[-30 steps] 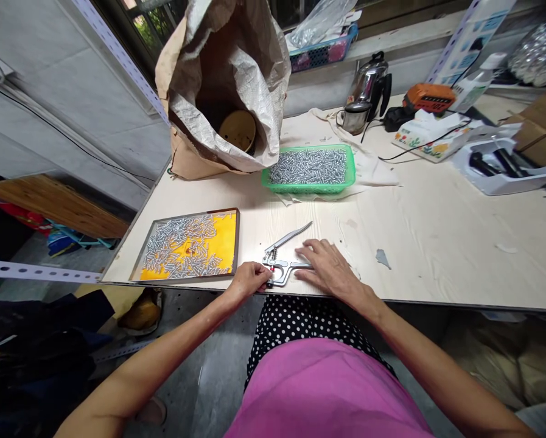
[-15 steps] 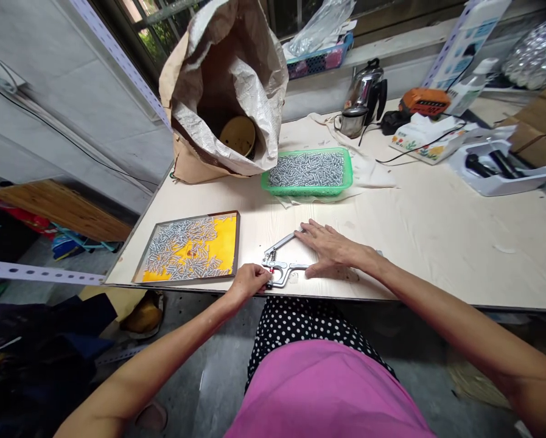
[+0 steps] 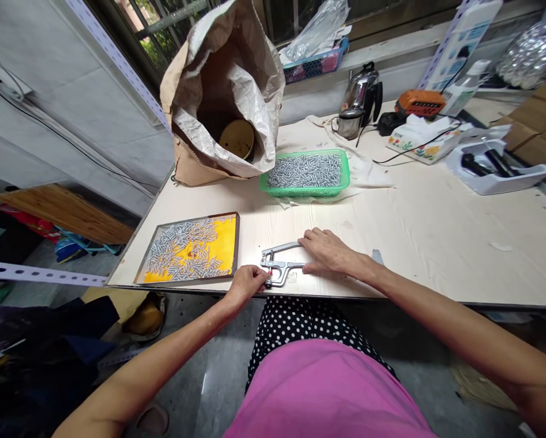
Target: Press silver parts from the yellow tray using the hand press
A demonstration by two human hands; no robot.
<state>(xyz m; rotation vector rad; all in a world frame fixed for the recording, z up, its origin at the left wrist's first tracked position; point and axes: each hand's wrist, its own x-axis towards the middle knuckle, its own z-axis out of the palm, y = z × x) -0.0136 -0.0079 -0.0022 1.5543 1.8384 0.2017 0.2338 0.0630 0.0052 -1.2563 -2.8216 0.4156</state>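
Note:
Silver-grey snap pliers point(image 3: 284, 266) lie on the tabletop near its front edge, with a coil spring and a bit of red by the jaw. My right hand point(image 3: 330, 250) is wrapped over the ends of both handles, squeezing the upper one down. At the jaw end, the fingertips of my left hand point(image 3: 246, 283) are pinched together. What they hold, if anything, is too small to make out. Left of that hand lies a shallow tray point(image 3: 237, 243) with a yellow bottom, holding many small silver metal pins. More such pieces fill a green plastic basket point(image 3: 305, 191) behind the pliers.
A large open woven sack point(image 3: 273, 115) with a round yellowish container point(image 3: 237, 139) inside stands at the back left. Farther right are a metal kettle point(image 3: 361, 88), a metal cup point(image 3: 349, 125), an orange battery point(image 3: 421, 102), a tissue pack point(image 3: 421, 141) and a white tray point(image 3: 521, 177).
My right hand has closed on the pliers, and the upper handle has come down towards the lower one. My left hand stays pinched at the jaw.

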